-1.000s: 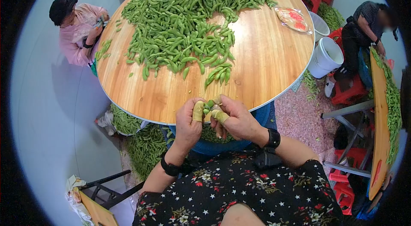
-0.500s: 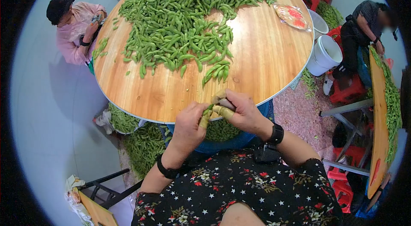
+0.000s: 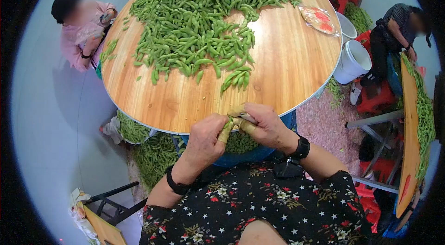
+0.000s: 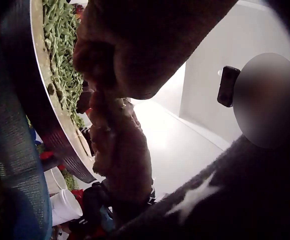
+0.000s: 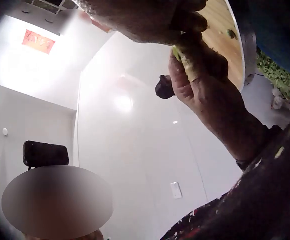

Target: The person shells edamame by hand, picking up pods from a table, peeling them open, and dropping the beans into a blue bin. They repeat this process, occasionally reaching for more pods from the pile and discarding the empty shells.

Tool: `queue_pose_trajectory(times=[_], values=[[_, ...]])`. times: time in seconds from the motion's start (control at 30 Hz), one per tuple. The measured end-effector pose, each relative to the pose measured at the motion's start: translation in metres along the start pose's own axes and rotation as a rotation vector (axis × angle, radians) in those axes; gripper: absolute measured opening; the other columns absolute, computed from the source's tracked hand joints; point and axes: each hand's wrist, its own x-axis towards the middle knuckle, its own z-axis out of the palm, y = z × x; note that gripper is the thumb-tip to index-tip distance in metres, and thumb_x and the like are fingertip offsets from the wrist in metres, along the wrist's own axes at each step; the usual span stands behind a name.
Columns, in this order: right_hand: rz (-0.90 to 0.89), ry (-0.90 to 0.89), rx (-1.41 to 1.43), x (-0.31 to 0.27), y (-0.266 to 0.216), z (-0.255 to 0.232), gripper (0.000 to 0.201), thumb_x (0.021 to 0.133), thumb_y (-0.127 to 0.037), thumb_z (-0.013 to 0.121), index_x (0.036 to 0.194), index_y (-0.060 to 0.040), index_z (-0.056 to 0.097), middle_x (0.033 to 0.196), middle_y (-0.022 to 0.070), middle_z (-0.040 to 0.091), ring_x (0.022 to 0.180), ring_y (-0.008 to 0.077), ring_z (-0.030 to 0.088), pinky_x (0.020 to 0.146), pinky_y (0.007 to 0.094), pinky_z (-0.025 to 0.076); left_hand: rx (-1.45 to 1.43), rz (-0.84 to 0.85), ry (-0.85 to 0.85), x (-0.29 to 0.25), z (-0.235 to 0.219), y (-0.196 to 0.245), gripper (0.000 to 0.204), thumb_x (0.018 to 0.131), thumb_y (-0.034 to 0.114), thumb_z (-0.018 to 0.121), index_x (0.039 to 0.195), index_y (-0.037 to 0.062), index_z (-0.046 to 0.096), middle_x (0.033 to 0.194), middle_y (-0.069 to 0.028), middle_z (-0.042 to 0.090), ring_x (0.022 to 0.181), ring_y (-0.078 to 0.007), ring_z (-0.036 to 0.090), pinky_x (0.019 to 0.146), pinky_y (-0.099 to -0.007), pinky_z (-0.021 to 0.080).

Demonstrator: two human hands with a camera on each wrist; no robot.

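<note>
Both hands meet just over the near edge of the round wooden table (image 3: 167, 113). The left hand (image 3: 204, 139) has curled fingers and pinches a small green pod (image 3: 230, 121), which also shows between the hands in the right wrist view as a green pod (image 5: 176, 53). Against it from the other side is the right hand (image 3: 269, 127), its fingers and thumb curled round the pod's end. Yellowish coverings wrap some fingertips of both hands. A big heap of green pods (image 3: 185, 31) lies on the table beyond them.
Below the hands stands a blue basket (image 3: 232, 159) of green stuff. A plastic packet (image 3: 320, 20) lies at the table's right; white buckets (image 3: 354, 62) stand beside it. People sit at left and right. More pods (image 3: 155, 159) lie on the floor.
The left hand has turned and shifted slightly, and the hands are closer together round the pod. Several green pieces seen between the fingers earlier no longer show. The person at left has shifted.
</note>
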Motion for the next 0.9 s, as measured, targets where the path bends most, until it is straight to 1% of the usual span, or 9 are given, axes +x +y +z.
queue_pose_trajectory(times=[0.13, 0.2, 0.23, 0.3, 0.37, 0.47, 0.6, 0.7, 0.9], values=[[-0.03, -0.026, -0.093, 0.006, -0.01, -0.003, 0.011, 0.086, -0.008, 0.06, 0.094, -0.0004, 0.06, 0.075, 0.0123, 0.059, 0.065, 0.0254, 0.06, 0.056, 0.0319, 0.045, -0.025, -0.003, -0.037, -0.001, 0.002, -0.002, 0.013, 0.077, 0.001, 0.059, 0.09, -0.0018, 0.057, 0.076, -0.0169, 0.057, 0.069, -0.035, 0.058, 0.06, -0.0381, 0.046], [0.335, -0.024, 0.39, 0.006, -0.005, 0.001, 0.01, 0.088, -0.01, 0.058, 0.09, -0.0004, 0.058, 0.069, 0.0044, 0.057, 0.058, 0.0148, 0.056, 0.053, 0.0293, 0.044, -0.026, -0.004, -0.037, -0.003, 0.003, -0.003, 0.014, 0.078, 0.002, 0.059, 0.091, -0.0017, 0.057, 0.077, -0.0167, 0.058, 0.069, -0.035, 0.058, 0.06, -0.0378, 0.046], [0.334, -0.024, 0.389, 0.007, -0.008, -0.003, 0.01, 0.088, -0.01, 0.058, 0.09, -0.0004, 0.058, 0.069, 0.0044, 0.057, 0.058, 0.0148, 0.056, 0.053, 0.0293, 0.044, -0.095, -0.026, -0.036, -0.004, 0.002, -0.003, 0.014, 0.079, 0.003, 0.06, 0.092, -0.0015, 0.057, 0.078, -0.0164, 0.058, 0.07, -0.0349, 0.058, 0.061, -0.0383, 0.046], [0.623, -0.137, 0.627, 0.011, -0.016, -0.013, 0.011, 0.088, -0.012, 0.06, 0.088, -0.001, 0.057, 0.066, -0.0021, 0.052, 0.058, 0.0071, 0.052, 0.052, 0.0271, 0.043, -0.163, -0.05, -0.033, -0.005, -0.001, -0.005, 0.014, 0.08, 0.003, 0.06, 0.093, -0.0013, 0.057, 0.079, -0.0161, 0.059, 0.072, -0.0349, 0.058, 0.062, -0.0388, 0.046], [0.526, -0.112, 0.569, 0.009, -0.01, -0.007, 0.011, 0.087, -0.012, 0.06, 0.088, -0.0016, 0.057, 0.064, -0.0012, 0.052, 0.057, 0.008, 0.052, 0.051, 0.0278, 0.043, 0.094, 0.049, -0.026, -0.004, -0.003, -0.007, 0.014, 0.081, 0.006, 0.061, 0.094, 0.0004, 0.058, 0.079, -0.0157, 0.06, 0.074, -0.0343, 0.059, 0.065, -0.0399, 0.046], [0.306, -0.065, 0.33, 0.009, -0.005, -0.004, 0.01, 0.085, -0.011, 0.061, 0.089, -0.0027, 0.056, 0.063, 0.0013, 0.052, 0.057, 0.0104, 0.053, 0.052, 0.029, 0.043, 0.145, -0.045, -0.025, 0.001, -0.008, 0.012, 0.014, 0.08, 0.007, 0.063, 0.093, 0.0027, 0.059, 0.079, -0.015, 0.06, 0.076, -0.0344, 0.058, 0.065, -0.0417, 0.045], [0.038, -0.136, -0.007, 0.01, -0.009, -0.009, 0.009, 0.083, -0.009, 0.061, 0.088, -0.0037, 0.056, 0.065, 0.0064, 0.055, 0.057, 0.0148, 0.057, 0.054, 0.0304, 0.045, 0.196, 0.048, -0.07, -0.006, -0.005, 0.004, 0.017, 0.078, 0.009, 0.066, 0.092, 0.0041, 0.059, 0.077, -0.0138, 0.06, 0.073, -0.0345, 0.058, 0.063, -0.0421, 0.044], [0.237, -0.21, 0.194, 0.007, -0.019, -0.011, 0.01, 0.083, -0.01, 0.061, 0.088, -0.0034, 0.056, 0.067, 0.0077, 0.058, 0.059, 0.016, 0.059, 0.055, 0.0307, 0.045, 0.169, 0.04, -0.127, -0.013, -0.005, 0.007, 0.016, 0.076, 0.009, 0.067, 0.089, 0.0037, 0.059, 0.074, -0.013, 0.059, 0.071, -0.0347, 0.058, 0.061, -0.0428, 0.043], [0.307, -0.309, 0.213, -0.007, -0.007, -0.008, 0.01, 0.084, -0.011, 0.057, 0.09, -0.0025, 0.057, 0.069, 0.0111, 0.06, 0.062, 0.0203, 0.061, 0.057, 0.0329, 0.046, 0.069, 0.02, -0.103, -0.026, 0.003, 0.005, 0.01, 0.077, 0.007, 0.063, 0.085, 0.0033, 0.06, 0.069, -0.014, 0.056, 0.07, -0.0326, 0.058, 0.061, -0.0403, 0.045]])
